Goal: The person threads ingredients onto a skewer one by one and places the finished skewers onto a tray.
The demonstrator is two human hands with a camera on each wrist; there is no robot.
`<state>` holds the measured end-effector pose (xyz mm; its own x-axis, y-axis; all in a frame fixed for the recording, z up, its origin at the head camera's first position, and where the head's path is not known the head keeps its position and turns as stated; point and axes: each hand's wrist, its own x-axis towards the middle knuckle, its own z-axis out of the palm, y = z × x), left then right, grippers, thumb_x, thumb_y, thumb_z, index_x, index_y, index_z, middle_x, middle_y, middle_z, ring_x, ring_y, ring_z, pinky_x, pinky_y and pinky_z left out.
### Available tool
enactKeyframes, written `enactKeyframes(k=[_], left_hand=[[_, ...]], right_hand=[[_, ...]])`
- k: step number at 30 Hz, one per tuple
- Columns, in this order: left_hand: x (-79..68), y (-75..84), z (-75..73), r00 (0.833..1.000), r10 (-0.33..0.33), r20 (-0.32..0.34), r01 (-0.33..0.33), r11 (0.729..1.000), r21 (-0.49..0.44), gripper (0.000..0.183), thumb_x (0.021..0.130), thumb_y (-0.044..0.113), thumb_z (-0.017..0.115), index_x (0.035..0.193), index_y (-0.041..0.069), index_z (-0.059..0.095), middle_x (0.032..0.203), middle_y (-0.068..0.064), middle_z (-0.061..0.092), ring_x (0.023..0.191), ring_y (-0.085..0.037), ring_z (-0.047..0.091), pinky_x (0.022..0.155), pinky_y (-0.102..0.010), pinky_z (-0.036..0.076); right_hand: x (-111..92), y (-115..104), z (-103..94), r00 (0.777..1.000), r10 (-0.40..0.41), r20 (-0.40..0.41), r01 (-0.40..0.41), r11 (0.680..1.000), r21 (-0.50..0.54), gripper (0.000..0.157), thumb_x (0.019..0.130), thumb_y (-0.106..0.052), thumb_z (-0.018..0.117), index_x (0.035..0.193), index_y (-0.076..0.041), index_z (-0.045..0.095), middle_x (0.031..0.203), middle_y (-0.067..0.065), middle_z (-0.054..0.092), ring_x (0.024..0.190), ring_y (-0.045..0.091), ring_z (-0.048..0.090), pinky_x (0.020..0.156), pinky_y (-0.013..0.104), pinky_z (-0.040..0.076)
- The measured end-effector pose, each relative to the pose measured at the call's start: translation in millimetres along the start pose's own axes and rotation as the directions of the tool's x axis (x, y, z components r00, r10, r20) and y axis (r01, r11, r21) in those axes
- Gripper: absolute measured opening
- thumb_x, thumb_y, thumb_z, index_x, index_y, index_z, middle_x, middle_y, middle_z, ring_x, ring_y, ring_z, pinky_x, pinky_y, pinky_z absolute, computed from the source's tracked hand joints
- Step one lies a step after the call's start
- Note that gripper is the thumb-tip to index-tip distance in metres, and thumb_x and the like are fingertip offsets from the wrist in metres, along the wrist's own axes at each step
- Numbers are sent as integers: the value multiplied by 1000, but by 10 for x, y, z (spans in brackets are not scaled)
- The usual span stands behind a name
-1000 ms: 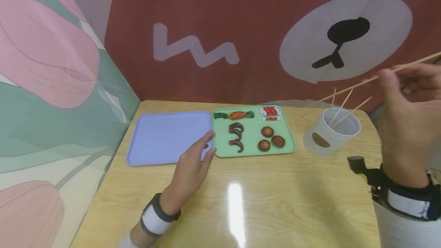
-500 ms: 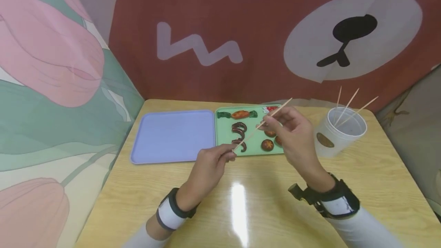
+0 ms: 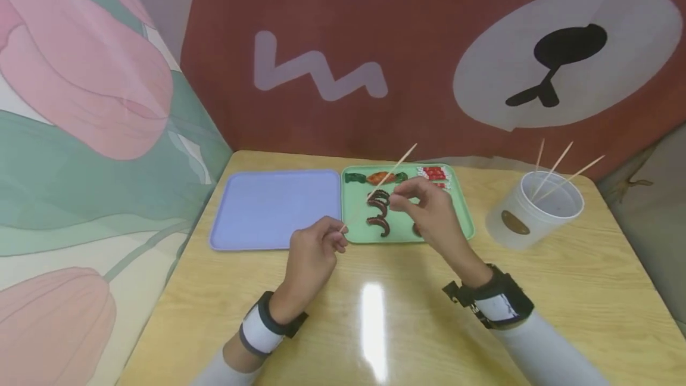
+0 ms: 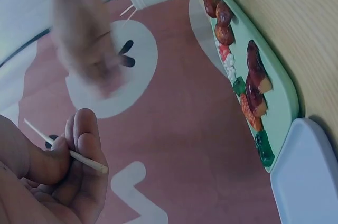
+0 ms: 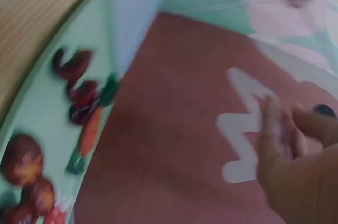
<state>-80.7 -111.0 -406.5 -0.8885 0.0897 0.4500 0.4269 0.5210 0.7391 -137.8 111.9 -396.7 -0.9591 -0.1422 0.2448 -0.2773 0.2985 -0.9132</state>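
My left hand [image 3: 313,255] pinches one end of a thin wooden skewer [image 3: 393,168] between thumb and fingers. The skewer slants up and right, overlapping the green tray [image 3: 396,232] in the head view. Above that tray hovers my right hand [image 3: 434,210], its fingers loosely bent and holding nothing, apart from the skewer. On the green tray lie brown curved tentacle-like pieces [image 3: 379,225], an orange piece [image 3: 380,177] with green pieces at either side, and red-and-white pieces [image 3: 433,173]. Brown mushroom-shaped pieces [image 4: 224,14] show in the left wrist view, mostly hidden by my right hand in the head view.
A flat blue-violet tray [image 3: 276,210] adjoins the green one on its left. To the right stands a frosted plastic cup [image 3: 506,222] with several skewers [image 3: 554,162] leaning in it. A printed fabric backdrop [image 3: 321,124] rises behind the wooden table [image 3: 429,320].
My right hand brought the skewer from the right across to my left hand, then let it go. My left hand, earlier empty beside the trays, now holds the skewer alone.
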Motion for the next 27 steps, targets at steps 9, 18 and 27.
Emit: enactKeyframes(k=[9, 18, 27], left_hand=[[-10, -3, -53, 994, -110, 7, 109, 981, -162, 17, 84, -18, 56, 85, -4, 66, 70, -10, 69, 59, -10, 64, 54, -23, 57], [-58, 2, -71, 989, -146, 24, 147, 966, -214, 16, 85, -16, 55, 84, -3, 65, 71, -14, 68, 59, -13, 64, 55, -24, 57], [-79, -20, -117, 983, -184, 25, 185, 960, -209, 15, 86, -15, 56, 84, -3, 65, 71, -12, 68, 61, -17, 66, 55, -22, 57]], right_hand=[[209, 620, 294, 963, 159, 217, 34, 729, -684, 23, 82, -22, 75, 98, -6, 71, 96, 11, 68, 85, 23, 62, 68, 37, 53], [163, 975, 541, 980, 27, 196, 139, 609, -780, 7, 85, -7, 69, 87, -1, 67, 82, 11, 64, 73, 29, 65, 60, 37, 55], [265, 689, 398, 989, 65, 130, 31, 780, -624, 9, 84, -12, 72, 90, -7, 68, 83, 8, 70, 73, 20, 64, 56, 32, 51]])
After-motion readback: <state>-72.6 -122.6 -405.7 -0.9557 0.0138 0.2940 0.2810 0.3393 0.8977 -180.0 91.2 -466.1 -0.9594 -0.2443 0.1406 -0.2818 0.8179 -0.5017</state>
